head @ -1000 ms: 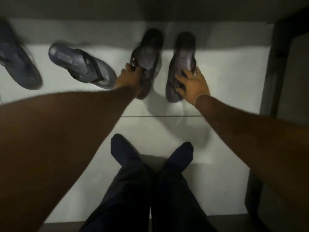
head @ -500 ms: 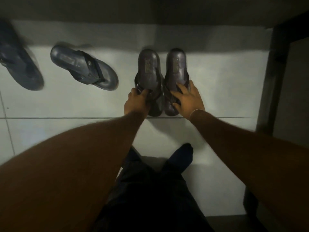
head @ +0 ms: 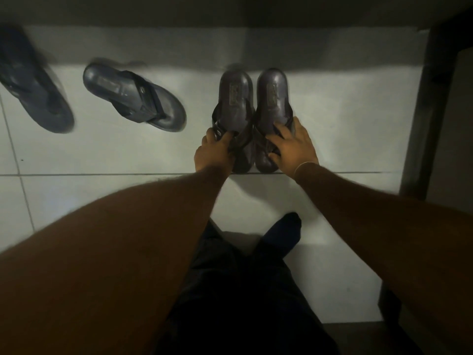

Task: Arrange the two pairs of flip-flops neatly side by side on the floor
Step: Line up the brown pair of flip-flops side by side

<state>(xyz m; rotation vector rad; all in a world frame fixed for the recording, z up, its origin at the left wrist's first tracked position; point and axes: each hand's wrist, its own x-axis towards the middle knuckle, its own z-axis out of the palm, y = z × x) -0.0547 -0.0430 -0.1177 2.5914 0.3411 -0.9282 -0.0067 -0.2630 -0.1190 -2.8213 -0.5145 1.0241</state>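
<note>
Two dark brown flip-flops lie flat side by side on the white tiled floor, heels pointing away from me. My left hand (head: 215, 152) grips the straps of the left brown flip-flop (head: 234, 98). The fingers of my right hand (head: 294, 147) curl over the straps and toe end of the right brown flip-flop (head: 272, 98). Both toe ends are partly hidden by my hands. A grey-blue flip-flop (head: 133, 97) lies askew to the left. Another grey-blue flip-flop (head: 35, 96) lies at the far left edge, blurred.
A dark wall base (head: 230, 11) runs along the far side just behind the heels. A dark door frame or furniture edge (head: 430, 111) stands at the right. My legs in dark trousers and a dark sock (head: 281, 234) are below the hands.
The brown pair came down from a tilted, lifted hold onto the floor and closed together side by side. Both hands stayed on them. The grey-blue pair has not moved.
</note>
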